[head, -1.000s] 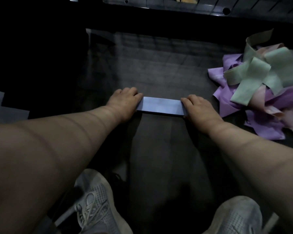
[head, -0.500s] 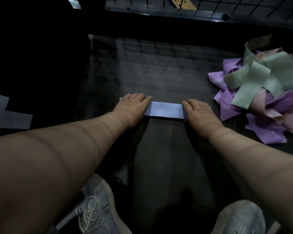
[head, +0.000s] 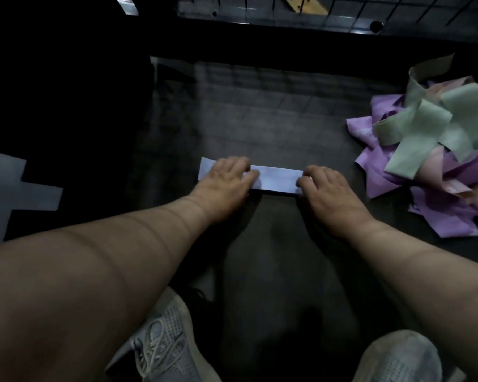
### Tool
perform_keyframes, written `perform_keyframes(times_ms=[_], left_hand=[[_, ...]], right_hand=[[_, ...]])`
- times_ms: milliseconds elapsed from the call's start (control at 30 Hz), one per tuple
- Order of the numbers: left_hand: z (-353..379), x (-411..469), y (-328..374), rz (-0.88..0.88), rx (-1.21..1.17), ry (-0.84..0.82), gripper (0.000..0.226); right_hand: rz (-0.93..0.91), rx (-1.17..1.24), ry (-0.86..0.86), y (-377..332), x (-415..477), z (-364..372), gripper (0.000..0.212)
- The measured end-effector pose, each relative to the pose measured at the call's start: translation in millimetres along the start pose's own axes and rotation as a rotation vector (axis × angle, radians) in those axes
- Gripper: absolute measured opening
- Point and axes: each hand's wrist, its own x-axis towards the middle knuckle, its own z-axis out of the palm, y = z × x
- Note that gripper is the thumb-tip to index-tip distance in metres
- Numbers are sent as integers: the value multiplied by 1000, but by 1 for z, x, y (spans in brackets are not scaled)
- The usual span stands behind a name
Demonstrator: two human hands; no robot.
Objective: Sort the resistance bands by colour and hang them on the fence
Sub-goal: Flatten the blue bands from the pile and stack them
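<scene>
A pale blue resistance band [head: 276, 179] lies flat on the dark floor in front of me. My left hand [head: 226, 183] rests palm-down on its left part, and the band's left end sticks out beyond the fingers. My right hand [head: 323, 188] sits at the band's right end, with bent fingers and thumb pinching it. A mixed pile of bands [head: 425, 150] in purple, green and pink lies to the right. The wire fence [head: 348, 9] runs along the top of the view.
More pale blue bands [head: 14, 186] lie flat on the floor at the far left. My two grey shoes [head: 163, 346] are at the bottom. The surroundings are dark, and a raised black edge runs below the fence.
My left hand has slid to the right along the blue band, so the band's left end now shows beyond it. My right hand stays at the right end.
</scene>
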Motion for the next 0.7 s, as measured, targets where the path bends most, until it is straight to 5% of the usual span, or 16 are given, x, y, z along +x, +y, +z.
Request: perform_keyframes(times_ms=[167,267,367,467,567,700], left_hand=[[-3,-2,6,-72,-105,-111,22],[-9,-4,5,-171,-164,-4,21],[-14,-7,0,-597,-242,112,30],[-13,-8,-6,-921,-360,98,39],[-3,-8,-10,-892,-387,22,30],[3,-10,-16,-855,-400,-4,26]], right_hand=[[12,31,-104,-7,7,0,17],[58,154,13,-9,4,-2,18],[367,272,240,-13,-2,-5,23],[810,402,241,-16,1,-5,31],[1007,534,149,-10,6,-1,36],[1008,660,113,-8,9,5,37]])
